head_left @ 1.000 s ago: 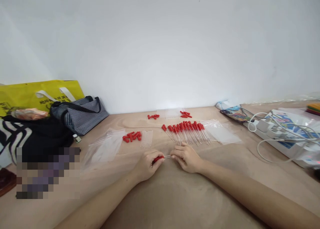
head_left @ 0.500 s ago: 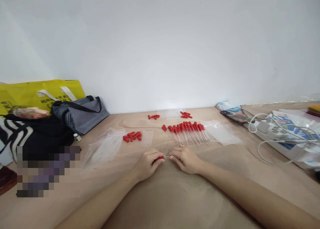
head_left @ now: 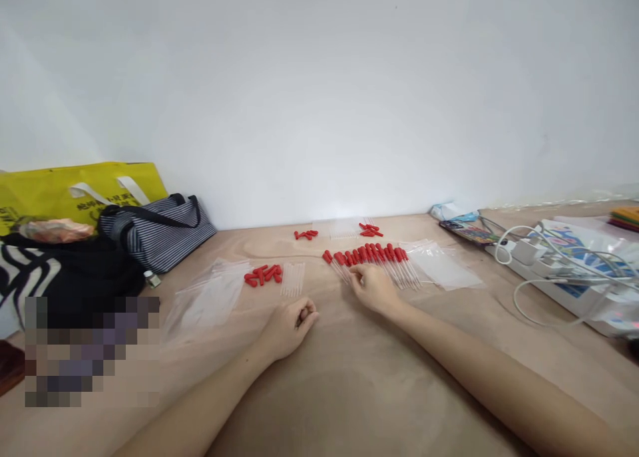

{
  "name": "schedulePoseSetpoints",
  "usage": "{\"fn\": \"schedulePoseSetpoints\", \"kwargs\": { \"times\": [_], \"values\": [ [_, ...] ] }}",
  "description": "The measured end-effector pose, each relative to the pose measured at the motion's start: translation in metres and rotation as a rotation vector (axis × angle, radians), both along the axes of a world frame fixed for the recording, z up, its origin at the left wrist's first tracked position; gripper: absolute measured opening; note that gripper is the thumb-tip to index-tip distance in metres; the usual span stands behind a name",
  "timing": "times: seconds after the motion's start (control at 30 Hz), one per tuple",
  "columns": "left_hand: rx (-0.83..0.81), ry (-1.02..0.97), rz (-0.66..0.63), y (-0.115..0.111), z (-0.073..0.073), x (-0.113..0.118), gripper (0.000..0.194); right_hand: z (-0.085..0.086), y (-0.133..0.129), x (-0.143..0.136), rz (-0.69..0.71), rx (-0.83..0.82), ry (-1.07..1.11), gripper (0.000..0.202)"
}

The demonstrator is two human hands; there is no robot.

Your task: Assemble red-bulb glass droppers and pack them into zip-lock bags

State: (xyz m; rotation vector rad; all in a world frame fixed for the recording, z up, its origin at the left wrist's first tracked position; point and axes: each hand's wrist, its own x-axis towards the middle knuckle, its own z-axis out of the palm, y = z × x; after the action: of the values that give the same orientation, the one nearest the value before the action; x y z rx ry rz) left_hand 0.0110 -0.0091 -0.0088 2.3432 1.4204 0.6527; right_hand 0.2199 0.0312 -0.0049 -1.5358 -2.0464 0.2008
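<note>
My left hand (head_left: 289, 327) rests loosely curled on the tabletop, fingers folded in and nothing visible in it. Farther forward, my right hand (head_left: 375, 289) has its fingertips together at the lower left part of a row of red-capped clear tubes (head_left: 372, 254); what they pinch is hidden. Loose red caps (head_left: 263, 275) lie beside thin clear tubes (head_left: 293, 279) just beyond my left hand. Near the wall are two more small groups of red caps, one on the left (head_left: 305, 235) and one on the right (head_left: 371, 230), with clear tubes (head_left: 344, 228) between them.
Clear plastic bags lie at left (head_left: 212, 297) and right (head_left: 442, 264). A striped bag (head_left: 162, 234), a yellow bag (head_left: 120, 184), a black bag (head_left: 84, 271) and a small bottle (head_left: 152, 279) are at left. White cables and a power strip (head_left: 544, 267) sit at right.
My hands have separated. The right moved forward to the row of capped tubes; the left no longer shows the red cap it held and stays near its former place.
</note>
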Motion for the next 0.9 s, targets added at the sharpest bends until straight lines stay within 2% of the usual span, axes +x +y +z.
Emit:
{"fn": "schedulePoseSetpoints", "kwargs": {
  "times": [0.13,0.27,0.63,0.7,0.77,0.9],
  "values": [
    [0.014,0.016,-0.033,-0.002,0.003,0.001,0.013,0.005,0.012,-0.023,-0.158,-0.052,-0.084,0.023],
    [0.026,0.014,-0.036,-0.002,0.004,0.001,0.012,0.006,0.016,-0.037,-0.186,-0.112,-0.166,0.023],
    [0.022,0.010,-0.027,-0.004,0.004,0.003,0.014,0.002,0.005,-0.031,-0.204,-0.084,-0.144,0.024],
    [0.054,0.006,0.022,-0.002,0.004,0.002,0.017,0.003,0.001,-0.031,-0.198,-0.080,-0.146,0.022],
    [0.156,0.019,0.118,0.004,0.007,-0.006,0.019,0.005,-0.002,-0.033,-0.170,-0.091,-0.150,0.020],
    [0.406,0.152,0.336,0.030,0.021,-0.039,0.019,0.006,-0.008,-0.040,-0.016,-0.140,-0.130,0.018]
  ]
}}
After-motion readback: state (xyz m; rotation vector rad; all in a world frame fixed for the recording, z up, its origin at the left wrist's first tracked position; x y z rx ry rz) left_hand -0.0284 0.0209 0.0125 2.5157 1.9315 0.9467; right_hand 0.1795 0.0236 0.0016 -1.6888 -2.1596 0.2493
